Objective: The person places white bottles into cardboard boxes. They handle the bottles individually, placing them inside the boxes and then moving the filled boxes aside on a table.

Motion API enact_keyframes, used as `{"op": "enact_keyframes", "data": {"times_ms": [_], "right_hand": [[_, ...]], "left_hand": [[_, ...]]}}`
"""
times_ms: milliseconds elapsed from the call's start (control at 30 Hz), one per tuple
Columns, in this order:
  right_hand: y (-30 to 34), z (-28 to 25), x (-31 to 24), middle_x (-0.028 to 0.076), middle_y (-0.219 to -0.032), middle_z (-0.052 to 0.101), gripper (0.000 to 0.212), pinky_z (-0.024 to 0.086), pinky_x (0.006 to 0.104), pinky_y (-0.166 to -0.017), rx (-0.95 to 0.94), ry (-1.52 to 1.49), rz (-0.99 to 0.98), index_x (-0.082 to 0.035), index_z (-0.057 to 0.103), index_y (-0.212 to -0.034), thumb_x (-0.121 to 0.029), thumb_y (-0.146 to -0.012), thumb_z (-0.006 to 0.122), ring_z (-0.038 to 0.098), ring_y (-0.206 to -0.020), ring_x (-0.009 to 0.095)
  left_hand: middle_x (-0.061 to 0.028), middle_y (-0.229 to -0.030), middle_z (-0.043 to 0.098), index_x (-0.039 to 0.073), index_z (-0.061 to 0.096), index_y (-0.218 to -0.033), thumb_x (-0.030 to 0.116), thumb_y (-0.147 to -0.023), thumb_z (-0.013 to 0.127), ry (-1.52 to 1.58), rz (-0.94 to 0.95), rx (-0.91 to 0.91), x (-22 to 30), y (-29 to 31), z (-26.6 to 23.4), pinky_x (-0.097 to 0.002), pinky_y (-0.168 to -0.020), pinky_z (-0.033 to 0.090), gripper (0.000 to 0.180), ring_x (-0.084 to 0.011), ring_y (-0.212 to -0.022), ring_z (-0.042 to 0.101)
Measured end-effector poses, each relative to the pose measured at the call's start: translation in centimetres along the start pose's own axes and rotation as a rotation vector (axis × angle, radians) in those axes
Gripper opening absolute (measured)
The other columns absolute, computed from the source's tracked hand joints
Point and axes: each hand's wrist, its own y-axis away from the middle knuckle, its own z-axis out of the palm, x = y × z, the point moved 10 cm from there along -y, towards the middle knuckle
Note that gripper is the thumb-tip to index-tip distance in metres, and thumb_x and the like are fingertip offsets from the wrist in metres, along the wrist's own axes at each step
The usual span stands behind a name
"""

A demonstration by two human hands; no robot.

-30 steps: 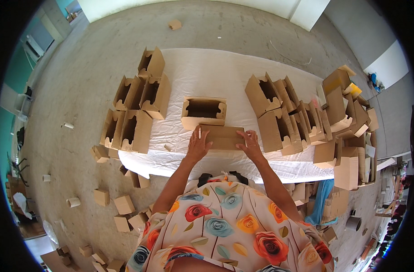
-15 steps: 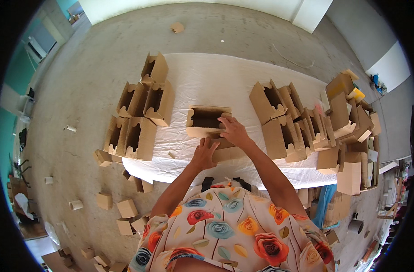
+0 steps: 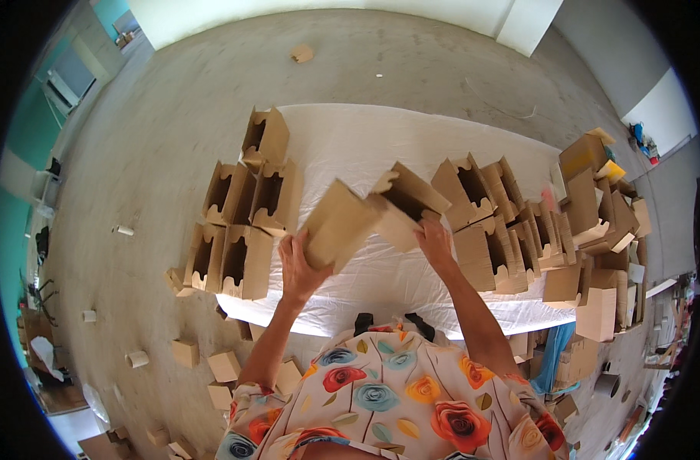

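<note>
The left hand point(image 3: 304, 274), thumb and fingers spread wide, grips the near end of a tilted cardboard box point(image 3: 338, 228); the right hand point(image 3: 436, 241), partly curled, holds the near right corner of an open-topped carton point(image 3: 398, 228). Both lie over the middle of the white-covered table point(image 3: 365, 142), between the left cartons point(image 3: 286, 193) and right cartons point(image 3: 472, 251).

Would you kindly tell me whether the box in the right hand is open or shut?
Open: the cardboard box gripped by the right hand shows its dark interior through an uncovered side.
</note>
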Motion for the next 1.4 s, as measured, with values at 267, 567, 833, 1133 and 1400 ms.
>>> {"op": "enact_keyframes", "data": {"times_ms": [267,567,833,1133,1400], "right_hand": [[4.3,-0.8,0.4,0.008,-0.089,0.061,0.01,0.05,0.0395,-0.068,-0.064,0.07,-0.041,-0.008,0.063,-0.083,-0.012,-0.074,0.062,0.057,-0.087,0.028],[6.5,-0.2,0.1,0.007,-0.089,0.059,0.015,0.051,0.0362,-0.07,-0.139,0.01,-0.126,-0.006,0.063,-0.086,-0.003,-0.071,0.06,0.056,-0.088,0.026],[6.4,0.4,-1.4,0.008,-0.094,0.061,0.019,0.05,0.0355,-0.073,-0.158,-0.023,-0.163,-0.006,0.063,-0.09,0.0,-0.074,0.054,0.055,-0.089,0.028],[8.2,2.6,-5.3,0.007,-0.096,0.059,0.02,0.049,0.0354,-0.073,-0.275,-0.007,-0.363,-0.009,0.065,-0.091,-0.009,-0.074,0.055,0.053,-0.09,0.026],[6.8,3.5,-6.2,0.01,-0.106,0.056,0.048,0.049,0.0404,-0.074,-0.748,0.144,-0.148,-0.013,0.066,-0.091,-0.054,-0.084,0.042,0.055,-0.097,0.029]], "left_hand": [[-0.0171,-0.108,0.038,0.013,0.037,-0.122,0.024,-0.051,0.08,-0.195,-0.112,0.068,-6.7,-18.0,9.0,-0.0454,-0.086,0.037,0.084,-0.0347,-0.102,0.036],[-0.0229,-0.125,0.033,0.018,0.027,-0.132,0.03,-0.056,0.079,-0.294,-0.415,-0.143,-11.9,-17.9,17.0,-0.0502,-0.096,0.03,0.092,-0.0407,-0.118,0.027],[-0.0238,-0.121,0.041,0.005,0.047,-0.119,0.028,-0.068,0.071,0.187,0.192,-0.123,-1.2,-11.4,15.0,-0.0488,-0.096,0.031,0.061,-0.0422,-0.111,0.04],[-0.0264,-0.124,0.036,0.01,0.054,-0.115,0.004,-0.067,0.065,-0.045,-0.138,-0.305,2.0,0.3,13.0,-0.0452,-0.093,0.037,0.05,-0.0407,-0.109,0.042],[-0.0211,-0.108,0.05,0.01,0.047,-0.118,-0.002,-0.073,0.055,0.057,-0.133,-0.267,0.2,1.2,13.1,-0.0445,-0.08,0.045,0.047,-0.0407,-0.094,0.052]]}}
